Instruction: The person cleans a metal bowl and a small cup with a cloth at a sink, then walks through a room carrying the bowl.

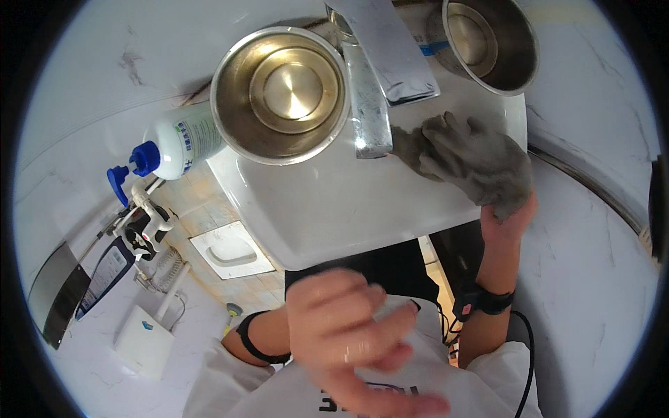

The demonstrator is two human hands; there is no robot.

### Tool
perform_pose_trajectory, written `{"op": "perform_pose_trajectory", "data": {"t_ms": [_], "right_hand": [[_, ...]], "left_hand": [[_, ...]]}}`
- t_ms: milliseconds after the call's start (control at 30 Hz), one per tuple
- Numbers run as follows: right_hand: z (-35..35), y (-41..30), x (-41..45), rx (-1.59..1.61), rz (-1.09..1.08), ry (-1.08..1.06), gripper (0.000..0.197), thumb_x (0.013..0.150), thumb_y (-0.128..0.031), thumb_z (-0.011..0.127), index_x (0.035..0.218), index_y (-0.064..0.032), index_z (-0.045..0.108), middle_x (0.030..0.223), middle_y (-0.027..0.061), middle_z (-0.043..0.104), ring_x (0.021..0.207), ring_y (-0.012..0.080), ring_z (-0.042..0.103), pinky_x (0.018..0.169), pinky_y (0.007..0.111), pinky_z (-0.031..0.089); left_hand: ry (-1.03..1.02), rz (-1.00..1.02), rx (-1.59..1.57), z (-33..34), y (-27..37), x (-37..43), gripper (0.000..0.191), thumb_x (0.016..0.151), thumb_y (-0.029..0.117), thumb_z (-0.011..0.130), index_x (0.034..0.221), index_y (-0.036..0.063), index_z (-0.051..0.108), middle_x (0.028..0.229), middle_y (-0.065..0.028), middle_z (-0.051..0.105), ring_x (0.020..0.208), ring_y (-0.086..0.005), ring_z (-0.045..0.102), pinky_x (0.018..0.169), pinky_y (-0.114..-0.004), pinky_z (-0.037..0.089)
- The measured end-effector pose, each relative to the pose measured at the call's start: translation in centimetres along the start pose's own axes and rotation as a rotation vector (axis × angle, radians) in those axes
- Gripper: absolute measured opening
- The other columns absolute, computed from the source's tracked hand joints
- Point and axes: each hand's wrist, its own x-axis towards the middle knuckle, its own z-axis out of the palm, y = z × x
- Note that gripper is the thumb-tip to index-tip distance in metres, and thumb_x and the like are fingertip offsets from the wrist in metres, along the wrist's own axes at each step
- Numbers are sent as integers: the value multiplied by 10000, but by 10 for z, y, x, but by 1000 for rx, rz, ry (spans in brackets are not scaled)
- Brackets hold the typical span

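My left hand (350, 334), blurred, is raised in front of my shirt with its fingers loosely bent and apart, holding nothing. At the right side of the white washbasin (324, 209), my right hand (511, 217) has a wet-looking grey cloth (475, 157) bunched over its fingers, which are hidden. The cloth lies beside the end of the metal faucet spout (372, 125). A stainless steel pot (292, 91) stands at the basin's back left. Another steel pot (491, 44) is at the back right. Between them, a flat grey panel or packet (392, 47) overlaps the faucet.
A white pump bottle (183, 141) with a blue top lies or leans left of the pot. A squat toilet (232, 250) is set in the tiled floor below. Wall pipes and fittings (149, 224) stand at left. A metal rail (585, 183) runs along the right wall.
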Motion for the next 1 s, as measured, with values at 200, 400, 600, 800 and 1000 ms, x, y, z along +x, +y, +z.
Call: {"op": "perform_pose_trajectory", "data": {"t_ms": [200, 400, 600, 800, 1000], "right_hand": [[5, 3, -2, -32, 24, 89, 434, 952, -298, 399, 1251, -2, 505, 1242, 120, 561, 1144, 269, 541, 967, 399, 445], [2, 0, -1, -54, 0, 86, 404, 948, -281, 411, 1228, -12, 522, 1199, 101, 578, 1103, 251, 555, 938, 377, 458], [-29, 12, 15, 56, 23, 44, 412, 954, -301, 443, 1268, -40, 507, 1262, 105, 544, 1172, 257, 516, 959, 395, 436], [-23, 15, 15, 57, 50, 148, 405, 939, -318, 462, 1255, -72, 522, 1249, 87, 548, 1167, 241, 507, 966, 357, 404], [-56, 18, 32, 88, 42, -14, 424, 960, -326, 443, 1271, -46, 510, 1265, 106, 555, 1170, 258, 523, 987, 402, 418]], "left_hand": [[79, 37, -4, 0, 4, 15, 247, 902, 85, 484, 1096, 225, 421, 789, -40, 665, 523, -174, 538, 430, -296, 383], [187, 105, -9, 14, 3, 22, 660, 882, 49, 479, 1345, 418, 187, 851, -35, 698, 516, -163, 489, 425, -264, 361], [413, 107, -185, 32, 16, 28, 843, 864, 15, 478, 1449, 533, 161, 884, -36, 703, 502, -161, 461, 424, -268, 365], [138, -103, -706, 12, 26, 30, 375, 905, 47, 467, 1140, 277, 648, 844, 56, 688, 527, -108, 554, 435, -243, 417], [288, -13, -1111, 25, 31, 46, 610, 866, -6, 455, 1249, 459, 546, 868, -65, 629, 484, -160, 472, 420, -280, 388]]}}
